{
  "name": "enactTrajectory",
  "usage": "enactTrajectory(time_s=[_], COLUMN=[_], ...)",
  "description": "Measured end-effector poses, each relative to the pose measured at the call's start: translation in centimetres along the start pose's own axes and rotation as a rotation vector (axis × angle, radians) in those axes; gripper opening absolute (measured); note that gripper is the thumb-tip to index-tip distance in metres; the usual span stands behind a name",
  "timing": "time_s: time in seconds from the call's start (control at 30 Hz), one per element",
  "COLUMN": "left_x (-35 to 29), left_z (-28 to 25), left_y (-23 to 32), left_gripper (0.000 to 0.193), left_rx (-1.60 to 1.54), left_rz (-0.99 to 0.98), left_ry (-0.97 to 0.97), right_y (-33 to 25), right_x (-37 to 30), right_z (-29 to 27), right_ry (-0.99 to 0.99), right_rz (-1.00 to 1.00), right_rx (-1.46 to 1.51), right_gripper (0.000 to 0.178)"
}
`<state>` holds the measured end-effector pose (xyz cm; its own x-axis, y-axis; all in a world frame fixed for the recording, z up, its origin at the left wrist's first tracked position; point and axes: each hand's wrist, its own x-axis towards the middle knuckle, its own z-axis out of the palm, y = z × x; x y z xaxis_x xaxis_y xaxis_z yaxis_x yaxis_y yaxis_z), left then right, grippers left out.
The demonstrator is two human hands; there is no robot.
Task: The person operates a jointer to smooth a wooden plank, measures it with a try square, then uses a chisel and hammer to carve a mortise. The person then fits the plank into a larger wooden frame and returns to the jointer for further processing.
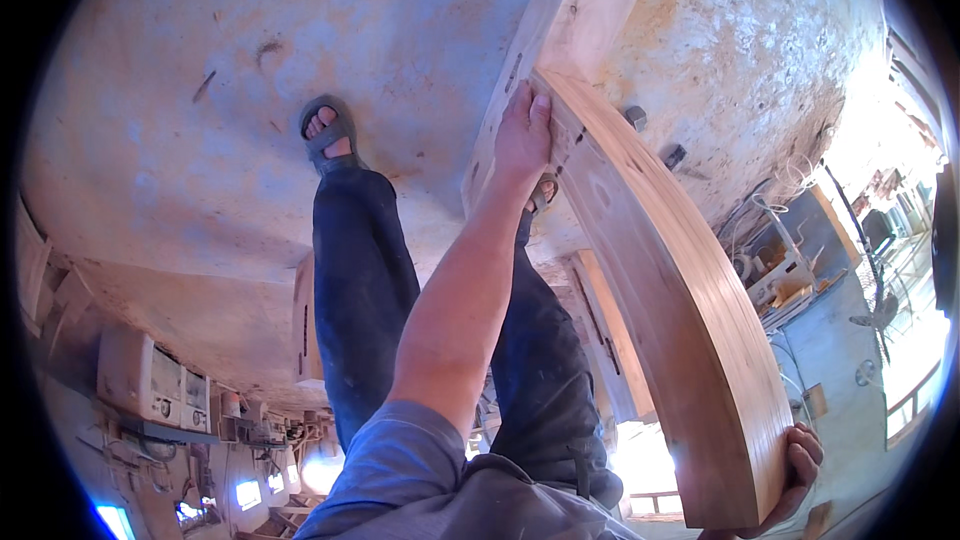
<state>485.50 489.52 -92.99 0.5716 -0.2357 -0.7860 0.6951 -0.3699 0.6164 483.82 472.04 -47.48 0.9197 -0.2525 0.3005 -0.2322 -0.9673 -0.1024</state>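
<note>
A thick, planed wooden beam [690, 310] slants from the middle of the view to the lower right, its near end raised toward me. My right hand [800, 460] is closed round the outer side of that near end; part of it is hidden behind the wood. At the far end, my left hand [525, 130] grips the beam, fingers bent and thumb against its side face, some fingertips out of sight. There the beam meets a second, paler wooden beam [600, 0] at an angle; whether they are joined I cannot tell. Dark slots show in the wood near my left hand.
Two small dark blocks [654, 137] lie on the stained floor [420, 30] right of the beam. Slotted timbers [610, 340] stand behind my legs, another [305, 320] to the left. Tools and cords [790, 260] sit at the right; a white cabinet-like machine [150, 380] stands lower left.
</note>
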Motion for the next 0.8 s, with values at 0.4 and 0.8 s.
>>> enactTrajectory(time_s=[0.4,0.8], left_x=[3.0,-12.7], left_z=[1.1,1.1], left_y=[-2.2,18.1], left_gripper=[0.056,0.055], left_rx=[-0.077,-0.388], left_rz=[0.167,-0.4], left_ry=[0.059,-0.088], right_y=[-1.5,-1.9], right_x=[1.6,6.0], right_z=[-4.0,-8.8], right_ry=[-0.444,-0.531], right_rz=[0.224,0.508], right_rx=[0.092,0.136], right_gripper=[0.059,0.051])
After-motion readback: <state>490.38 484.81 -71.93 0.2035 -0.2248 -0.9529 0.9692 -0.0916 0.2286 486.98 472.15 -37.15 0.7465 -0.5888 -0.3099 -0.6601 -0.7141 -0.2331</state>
